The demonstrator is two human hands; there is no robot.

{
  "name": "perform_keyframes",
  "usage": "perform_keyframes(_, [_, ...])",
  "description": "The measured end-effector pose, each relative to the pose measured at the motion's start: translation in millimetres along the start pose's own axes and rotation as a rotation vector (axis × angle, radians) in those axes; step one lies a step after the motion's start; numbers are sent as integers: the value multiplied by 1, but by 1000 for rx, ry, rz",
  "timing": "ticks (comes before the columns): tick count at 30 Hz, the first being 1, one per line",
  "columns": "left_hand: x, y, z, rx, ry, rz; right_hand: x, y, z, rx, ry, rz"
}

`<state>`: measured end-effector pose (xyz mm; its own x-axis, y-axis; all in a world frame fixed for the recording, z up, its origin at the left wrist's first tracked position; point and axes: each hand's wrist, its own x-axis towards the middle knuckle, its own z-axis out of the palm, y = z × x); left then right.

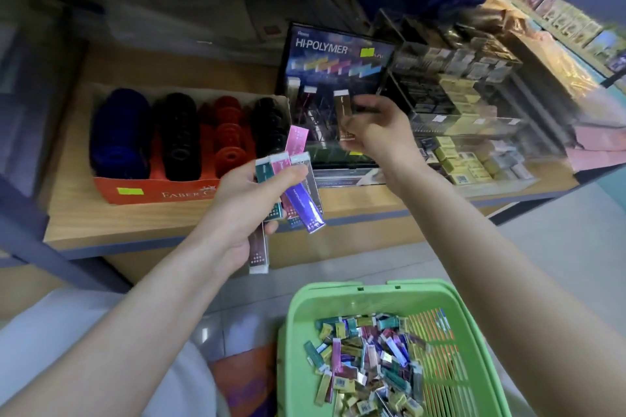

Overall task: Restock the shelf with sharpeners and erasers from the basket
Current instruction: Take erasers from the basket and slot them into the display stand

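Erasers (369,359) heaped in basket (305,308); left hand (250,200) grips several, right hand (376,125) pinches one.

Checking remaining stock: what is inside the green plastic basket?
A loose pile of sleeved erasers, long coloured and small yellow, lies in the green plastic basket. What lies beneath the pile is covered; the basket's near end is out of frame.

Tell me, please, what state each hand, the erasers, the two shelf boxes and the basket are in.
Left hand: grips a fanned bunch of erasers.
Right hand: pinches a brown eraser at the display box.
Hi-Polymer display box: lid up, few erasers standing inside.
Orange box: open-topped, filled with blue, black and red rows.
Green basket: below the shelf, partly filled with loose erasers.
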<state>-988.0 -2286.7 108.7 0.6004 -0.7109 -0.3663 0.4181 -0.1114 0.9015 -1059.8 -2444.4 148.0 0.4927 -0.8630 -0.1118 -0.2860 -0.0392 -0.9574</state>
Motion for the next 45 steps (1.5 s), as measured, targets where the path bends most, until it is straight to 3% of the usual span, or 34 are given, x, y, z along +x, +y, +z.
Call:
perform_keyframes(4, [0,2,-4,-19,4,-3,17,-8,19,-45,-40,-151])
perform_keyframes(13, [1,7,-10,-61,-13,11,62,-9,51,-333,54,-406])
perform_keyframes(19, [-1,9,-15,-73,-12,3,67,6,47,-685,-132,-420])
perform_keyframes(23, [-1,9,-17,-80,-13,4,58,11,40,-810,-152,-522])
perform_keyframes(31, [-2,9,-16,-84,-26,2,40,17,25,-755,-229,-627])
perform_keyframes(39, [-1,10,-16,-66,-2,-8,47,14,28,-723,-153,-641])
perform_keyframes(45, [0,9,-15,-56,2,-10,40,8,28,-854,-18,-666])
